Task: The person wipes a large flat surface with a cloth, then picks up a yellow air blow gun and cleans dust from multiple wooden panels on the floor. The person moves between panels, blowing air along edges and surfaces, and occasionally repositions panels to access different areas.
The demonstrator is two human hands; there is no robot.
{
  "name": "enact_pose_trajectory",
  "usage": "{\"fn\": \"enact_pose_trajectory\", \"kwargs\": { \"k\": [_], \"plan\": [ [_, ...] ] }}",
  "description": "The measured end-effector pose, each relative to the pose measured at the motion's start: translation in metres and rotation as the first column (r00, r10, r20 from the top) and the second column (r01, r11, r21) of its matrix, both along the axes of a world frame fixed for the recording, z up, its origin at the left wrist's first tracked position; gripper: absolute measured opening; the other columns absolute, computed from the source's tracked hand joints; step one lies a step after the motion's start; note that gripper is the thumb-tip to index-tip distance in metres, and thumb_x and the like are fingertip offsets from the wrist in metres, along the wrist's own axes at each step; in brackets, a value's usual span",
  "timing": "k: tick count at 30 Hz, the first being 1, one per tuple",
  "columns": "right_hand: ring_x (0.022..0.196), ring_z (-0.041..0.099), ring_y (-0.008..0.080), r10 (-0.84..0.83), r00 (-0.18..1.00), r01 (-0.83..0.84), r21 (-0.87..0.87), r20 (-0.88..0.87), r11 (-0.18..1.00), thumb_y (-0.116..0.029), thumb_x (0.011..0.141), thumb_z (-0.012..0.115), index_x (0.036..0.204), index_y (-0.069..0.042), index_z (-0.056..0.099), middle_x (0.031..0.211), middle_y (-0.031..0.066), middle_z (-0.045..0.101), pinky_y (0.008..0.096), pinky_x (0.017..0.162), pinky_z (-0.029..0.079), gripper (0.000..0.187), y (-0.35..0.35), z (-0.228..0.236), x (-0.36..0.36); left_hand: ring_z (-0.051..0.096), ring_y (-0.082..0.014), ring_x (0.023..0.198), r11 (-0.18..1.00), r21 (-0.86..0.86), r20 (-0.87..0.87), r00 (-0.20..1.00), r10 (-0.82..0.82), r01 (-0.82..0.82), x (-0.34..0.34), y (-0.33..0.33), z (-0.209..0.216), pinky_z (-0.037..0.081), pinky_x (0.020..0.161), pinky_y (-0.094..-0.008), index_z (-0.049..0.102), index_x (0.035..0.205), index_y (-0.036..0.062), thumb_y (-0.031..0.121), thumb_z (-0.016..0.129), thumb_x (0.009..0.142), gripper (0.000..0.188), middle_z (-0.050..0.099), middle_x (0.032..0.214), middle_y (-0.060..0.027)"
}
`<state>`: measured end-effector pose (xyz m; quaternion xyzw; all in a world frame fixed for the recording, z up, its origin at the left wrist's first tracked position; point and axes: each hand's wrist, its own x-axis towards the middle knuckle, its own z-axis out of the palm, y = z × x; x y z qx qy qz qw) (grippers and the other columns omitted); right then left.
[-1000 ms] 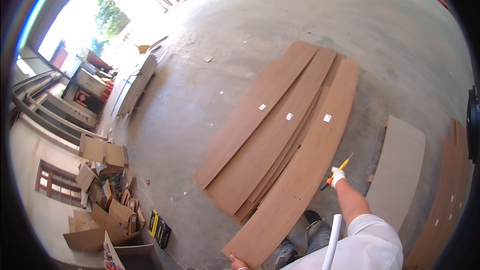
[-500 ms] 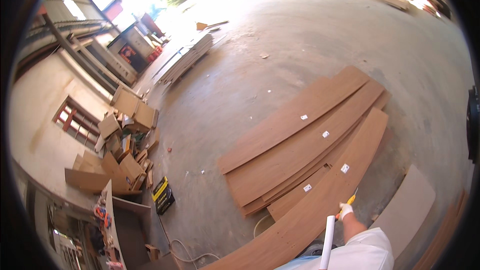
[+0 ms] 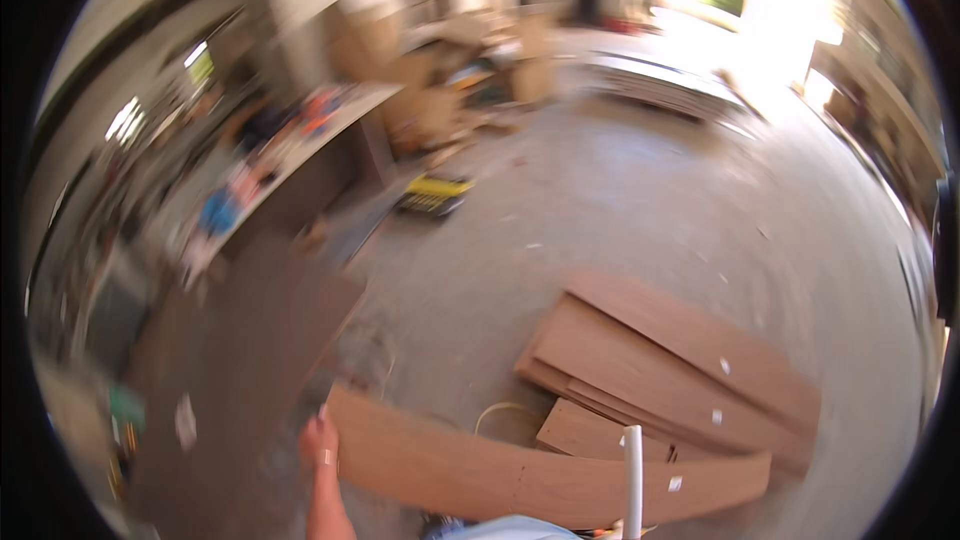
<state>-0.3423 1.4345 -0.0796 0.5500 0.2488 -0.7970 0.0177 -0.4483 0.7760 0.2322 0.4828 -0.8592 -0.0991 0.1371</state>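
Long brown board (image 3: 520,475) gripped at its end by left hand (image 3: 320,445).

small white stickers (image 3: 723,366) dot the brown boards on the floor at lower right, another (image 3: 186,421) sits on the dark board at left, and tan cardboard boxes (image 3: 470,80) (too blurred to count) pile up behind.

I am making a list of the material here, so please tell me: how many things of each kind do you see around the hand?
Brown boards: 4 clear (1 at the left hand, 3 in the pile; further edges too blurred to count)
Dark panel: 1
Yellow-and-black case: 1
White tube: 1
Total: 7
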Motion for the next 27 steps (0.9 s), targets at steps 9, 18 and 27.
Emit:
{"fn": "enact_pose_trajectory", "kwargs": {
  "k": [9,18,27],
  "plan": [
    [0.092,0.063,0.0276,0.499,0.864,-0.504,0.102,0.066,0.858,-0.028,0.098,0.05,0.114,-0.012,0.059,0.104,0.0052,0.066,0.0512,0.073,0.052,0.025,-0.157,0.086,-0.062,0.065,-0.0422,0.079,0.947,0.241,0.0,0.976,0.218,-0.211,0.138,-0.137,-0.075,0.051,0.07,-0.0519,0.072,0.079,0.0101,0.056,0.04,0.092,0.058,0.068,0.079,-0.0193],
    [0.093,0.063,0.0262,0.67,0.741,-0.664,0.186,0.034,0.725,-0.03,0.1,0.046,0.111,-0.012,0.06,0.103,0.0035,0.066,0.048,0.08,0.052,0.025,-0.324,0.135,-0.048,0.066,-0.0391,0.089,0.774,0.396,-0.05,0.83,0.556,-0.494,0.333,-0.283,-0.135,0.05,0.076,-0.0502,0.075,0.09,0.0136,0.057,0.04,0.093,0.056,0.071,0.089,-0.0163],
    [0.093,0.064,0.0243,0.787,0.615,-0.769,0.18,-0.052,0.613,-0.027,0.102,0.046,0.106,-0.013,0.06,0.101,0.0023,0.067,0.0459,0.087,0.052,0.021,-0.485,0.138,-0.077,0.067,-0.0378,0.091,0.577,0.368,-0.286,0.502,0.816,-0.729,0.554,-0.345,-0.135,0.05,0.076,-0.0481,0.072,0.104,0.0048,0.056,0.043,0.093,0.06,0.071,0.098,-0.0183]
  ]
}}
